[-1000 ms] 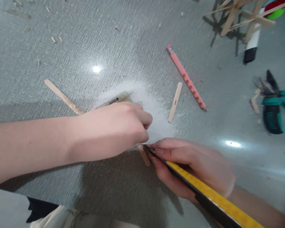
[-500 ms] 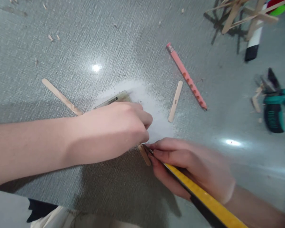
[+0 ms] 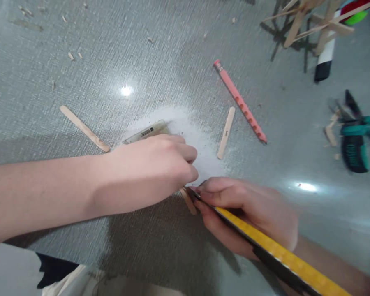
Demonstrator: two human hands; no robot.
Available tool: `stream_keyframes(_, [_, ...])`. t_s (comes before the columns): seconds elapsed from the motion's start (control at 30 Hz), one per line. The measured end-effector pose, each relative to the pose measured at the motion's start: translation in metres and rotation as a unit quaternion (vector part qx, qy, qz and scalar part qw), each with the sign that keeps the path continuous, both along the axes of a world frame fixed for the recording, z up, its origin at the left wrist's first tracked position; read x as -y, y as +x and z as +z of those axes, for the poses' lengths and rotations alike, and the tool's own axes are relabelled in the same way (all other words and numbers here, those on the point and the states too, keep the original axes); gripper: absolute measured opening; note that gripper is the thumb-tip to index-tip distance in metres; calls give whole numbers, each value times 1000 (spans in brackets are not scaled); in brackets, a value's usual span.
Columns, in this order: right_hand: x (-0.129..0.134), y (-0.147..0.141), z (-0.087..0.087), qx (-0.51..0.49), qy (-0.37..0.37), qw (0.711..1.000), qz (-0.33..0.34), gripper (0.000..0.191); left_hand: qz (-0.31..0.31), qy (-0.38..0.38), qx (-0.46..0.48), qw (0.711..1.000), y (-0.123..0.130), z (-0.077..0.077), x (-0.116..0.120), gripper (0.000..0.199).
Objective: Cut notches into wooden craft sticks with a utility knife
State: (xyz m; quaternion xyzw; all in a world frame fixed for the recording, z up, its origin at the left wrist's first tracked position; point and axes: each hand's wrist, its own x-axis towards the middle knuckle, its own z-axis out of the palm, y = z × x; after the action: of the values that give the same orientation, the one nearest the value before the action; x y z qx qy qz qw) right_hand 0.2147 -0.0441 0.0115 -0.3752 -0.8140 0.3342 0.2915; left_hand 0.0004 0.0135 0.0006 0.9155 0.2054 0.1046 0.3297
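Observation:
My left hand (image 3: 160,164) is closed, knuckles up, over a popsicle stick (image 3: 188,202) whose near end pokes out below it. The fingertips are hidden. A flat, see-through greenish piece with dark print (image 3: 151,129), perhaps a ruler, shows partly behind that hand, on a patch of white powder (image 3: 200,144). My right hand (image 3: 243,205) is wrapped round a yellow-and-black utility knife (image 3: 259,234), fingers close to its dark metal tip. This tip meets the stick right beside my left hand.
A popsicle stick (image 3: 83,127) lies left and a shorter one (image 3: 226,132) right of the powder. Beyond are a pink pencil (image 3: 240,102), teal-and-black pliers (image 3: 354,139), a white marker (image 3: 325,61) and a stick structure (image 3: 299,24). Wood chips (image 3: 70,56) dot the grey table (image 3: 172,61).
The view has shifted slightly. My right hand and the utility knife have moved a little, the knife's rear end swinging to the right. My left hand keeps its hold.

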Motion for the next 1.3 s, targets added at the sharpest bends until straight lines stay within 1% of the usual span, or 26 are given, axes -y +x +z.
stream_keyframes(0.07, [0,3,-2,-30,-26,999,-6,23,-2,6,6,1000,0,0,0,24])
stream_keyframes(0.13, [1,5,-4,-42,-38,998,-15,24,-5,6,-7,1000,1,1,-1,22])
stream_keyframes(0.27, [2,3,-5,-37,-17,999,-21,26,-14,4,-35,999,1,6,-2,24])
stream_keyframes(0.43, [2,1,-2,-28,-22,999,-18,21,-17,33,-9,999,-1,4,-1,27])
stream_keyframes(0.5, [3,1,-2,-28,-23,999,-23,22,-13,44,-5,999,-2,3,0,25])
stream_keyframes(0.7, [3,3,-4,-29,-29,999,-12,24,-6,87,-27,996,-2,2,3,17])
stream_keyframes(0.77, [-1,6,-4,-26,-25,999,13,25,-11,83,-26,996,-1,3,2,16])
stream_keyframes(0.83, [-8,11,-4,-34,-31,997,63,24,-15,66,-25,997,-1,5,1,17])
stream_keyframes(0.93, [-20,18,-6,-58,-64,989,123,18,-32,37,-21,999,-2,6,-2,17])
stream_keyframes(1.03, [-27,21,-7,-59,-84,986,132,16,-46,32,-6,998,-2,4,-5,22])
stream_keyframes(1.17, [-29,20,-7,-59,-99,984,136,17,-49,46,-9,998,1,1,-7,24])
stream_keyframes(1.23, [-28,19,-6,-52,-99,983,142,17,-52,52,-24,997,3,2,-8,23])
stream_keyframes(1.3, [-28,18,-6,-44,-100,983,146,19,-58,46,-57,996,5,6,-10,24])
